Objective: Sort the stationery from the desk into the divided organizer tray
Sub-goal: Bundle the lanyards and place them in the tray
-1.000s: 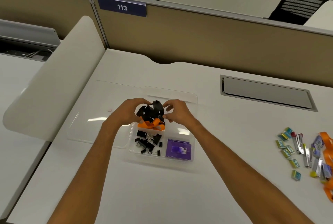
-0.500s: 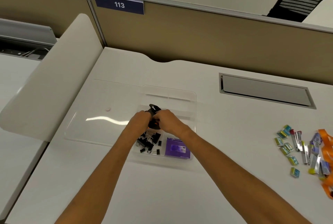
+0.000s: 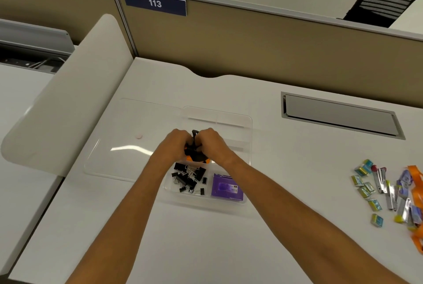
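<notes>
The clear lid [image 3: 128, 146] lies flat on the desk [image 3: 286, 226] at my far left, just beside the tray [image 3: 249, 137]. My left hand [image 3: 170, 146] is curled round the left side of a bundle of black straps [image 3: 194, 155], with a bit of orange showing under it. My right hand [image 3: 211, 144] is curled round the other side, knuckles almost meeting. Between them I am squeezing the bundle down over the tray, just behind the near-left compartment. I cannot tell whether it already sits in its own compartment, since my hands hide the walls there.

The near-left compartment holds a heap of black binder clips [image 3: 187, 177], and the near-right one holds a purple box [image 3: 225, 186], so I judge those two sorts done. The far compartments look bare.

Well apart, at the right edge of the desk, a loose pile waits: little green boxes [image 3: 364, 188], silver metal tools [image 3: 381, 179] too small to name surely, and an orange strap [image 3: 415, 176] running off the edge of view. I would say I am about halfway. The straps need settling, then that whole pile has to come across.
</notes>
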### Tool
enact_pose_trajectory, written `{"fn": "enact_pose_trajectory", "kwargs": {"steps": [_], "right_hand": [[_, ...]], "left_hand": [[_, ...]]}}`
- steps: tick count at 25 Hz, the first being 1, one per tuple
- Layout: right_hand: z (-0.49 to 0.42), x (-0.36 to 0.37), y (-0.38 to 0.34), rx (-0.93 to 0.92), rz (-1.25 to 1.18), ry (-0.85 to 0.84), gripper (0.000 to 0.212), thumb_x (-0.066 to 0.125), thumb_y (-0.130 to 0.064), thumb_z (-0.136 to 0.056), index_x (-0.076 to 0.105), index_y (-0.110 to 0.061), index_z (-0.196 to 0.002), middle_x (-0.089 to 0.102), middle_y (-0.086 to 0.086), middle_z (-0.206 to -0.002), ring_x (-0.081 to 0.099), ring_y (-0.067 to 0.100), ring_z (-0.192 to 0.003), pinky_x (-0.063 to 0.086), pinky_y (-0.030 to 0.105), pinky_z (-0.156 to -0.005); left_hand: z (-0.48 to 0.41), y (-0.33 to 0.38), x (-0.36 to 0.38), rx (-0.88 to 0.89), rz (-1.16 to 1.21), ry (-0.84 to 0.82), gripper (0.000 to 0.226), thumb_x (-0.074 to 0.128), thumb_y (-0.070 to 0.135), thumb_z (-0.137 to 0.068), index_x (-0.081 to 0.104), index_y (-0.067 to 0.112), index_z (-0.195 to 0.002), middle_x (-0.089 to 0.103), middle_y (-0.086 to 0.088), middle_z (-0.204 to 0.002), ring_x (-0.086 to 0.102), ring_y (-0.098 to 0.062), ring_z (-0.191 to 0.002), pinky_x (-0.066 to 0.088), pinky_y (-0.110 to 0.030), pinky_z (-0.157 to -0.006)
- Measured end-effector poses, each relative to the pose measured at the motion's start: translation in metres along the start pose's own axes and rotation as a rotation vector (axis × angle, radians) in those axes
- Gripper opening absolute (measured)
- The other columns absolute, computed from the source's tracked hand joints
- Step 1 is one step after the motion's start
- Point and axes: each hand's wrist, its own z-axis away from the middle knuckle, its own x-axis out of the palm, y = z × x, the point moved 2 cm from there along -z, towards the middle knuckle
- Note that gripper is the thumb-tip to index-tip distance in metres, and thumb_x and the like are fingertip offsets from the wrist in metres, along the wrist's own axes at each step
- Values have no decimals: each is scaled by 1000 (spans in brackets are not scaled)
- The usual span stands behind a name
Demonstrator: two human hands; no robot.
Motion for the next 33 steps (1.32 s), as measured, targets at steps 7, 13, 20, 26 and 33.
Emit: {"fn": "enact_pose_trajectory", "kwargs": {"steps": [7,13,20,26,33], "right_hand": [[-3,-9,21,62,-186,109,29,69,7,-78,69,-5,-105,67,13,-107,62,26,-97,53,35,-84],[10,-1,12,-147,61,-51,33,63,6,-81,66,-4,-112,61,15,-118,60,32,-105,51,39,-88],[42,-23,47,-74,-149,244,65,73,-41,-81,50,-14,-135,49,7,-139,44,26,-128,38,39,-105],[99,-33,106,103,109,418,79,47,-71,-83,40,-21,-144,35,6,-154,31,27,-142,24,47,-112],[189,-36,203,317,139,475,82,23,-76,-86,40,-21,-145,32,6,-157,26,29,-146,20,54,-114]], "left_hand": [[-9,-3,13,28,4,5,26,71,16,-84,72,14,-110,72,-9,-96,65,-25,-87,50,-28,-78],[-11,-4,9,-31,13,36,30,72,9,-83,70,12,-113,71,-9,-106,65,-25,-95,50,-29,-83],[12,11,6,35,290,518,54,75,28,-85,53,17,-133,51,-4,-141,52,-22,-125,45,-37,-102],[10,77,47,23,72,522,76,42,66,-92,31,18,-151,29,-9,-159,29,-29,-146,26,-49,-118],[4,197,91,77,-55,468,77,25,68,-95,31,18,-153,19,-8,-163,15,-29,-151,16,-53,-121]]}}
